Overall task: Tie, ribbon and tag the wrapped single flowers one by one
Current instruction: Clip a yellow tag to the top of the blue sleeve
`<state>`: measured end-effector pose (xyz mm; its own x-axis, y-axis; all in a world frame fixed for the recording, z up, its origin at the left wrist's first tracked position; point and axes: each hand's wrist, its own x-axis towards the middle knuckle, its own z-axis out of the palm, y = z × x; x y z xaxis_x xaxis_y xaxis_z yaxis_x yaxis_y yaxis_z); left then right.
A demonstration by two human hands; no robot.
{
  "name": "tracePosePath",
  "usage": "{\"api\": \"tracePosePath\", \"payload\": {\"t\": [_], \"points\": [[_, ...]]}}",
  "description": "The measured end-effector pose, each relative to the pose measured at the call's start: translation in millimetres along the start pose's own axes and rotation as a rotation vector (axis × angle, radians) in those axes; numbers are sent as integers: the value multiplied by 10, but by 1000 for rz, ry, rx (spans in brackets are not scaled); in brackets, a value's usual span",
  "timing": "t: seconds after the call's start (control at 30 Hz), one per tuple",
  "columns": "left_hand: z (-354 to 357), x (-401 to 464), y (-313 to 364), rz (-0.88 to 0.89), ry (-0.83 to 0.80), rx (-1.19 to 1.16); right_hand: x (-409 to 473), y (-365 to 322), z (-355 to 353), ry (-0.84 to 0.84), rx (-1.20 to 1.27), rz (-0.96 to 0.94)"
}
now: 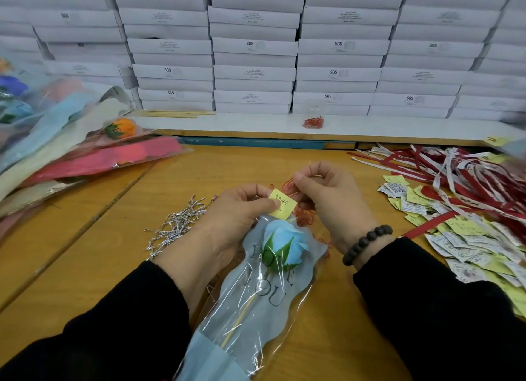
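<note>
Fingers of the left hand pinch the yellow tag onto the wrapped blue flower lying on the counter; a red paperclip is pinched by the right hand. Thin plastic could get torn, or the tag knocked crooked.

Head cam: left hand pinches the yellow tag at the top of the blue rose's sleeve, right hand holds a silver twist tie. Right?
Not quite. In the head view the right hand pinches a red paper clip, not a silver twist tie; the silver ties lie on the table. The rest holds: the left hand pinches the yellow tag at the top of the blue rose's sleeve.
</note>
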<state>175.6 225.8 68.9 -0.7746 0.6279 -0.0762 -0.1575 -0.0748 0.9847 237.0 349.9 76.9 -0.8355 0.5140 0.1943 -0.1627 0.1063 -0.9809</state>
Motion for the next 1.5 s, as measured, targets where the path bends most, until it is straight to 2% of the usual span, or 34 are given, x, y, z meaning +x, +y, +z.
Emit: {"api": "tracePosePath", "payload": {"t": [0.13,0.2,0.27,0.6,0.83,1.13,1.5], "points": [[-8,0,6,3,11,-29,5,-3,-18,-84,68,98],[-12,1,5,7,14,-23,1,10,-20,-103,-36,73],[-11,-2,3,20,11,-3,-1,22,-16,-96,-107,41],[7,-12,-6,24,3,8,-9,31,-5,-82,-136,-11],[26,-26,16,38,26,-19,20,33,-5,20,-14,15],[32,-27,8,62,37,46,-13,1,4,-38,-65,-36],[42,-31,3,73,84,53,-19,14,17,-17,-108,-88]]}}
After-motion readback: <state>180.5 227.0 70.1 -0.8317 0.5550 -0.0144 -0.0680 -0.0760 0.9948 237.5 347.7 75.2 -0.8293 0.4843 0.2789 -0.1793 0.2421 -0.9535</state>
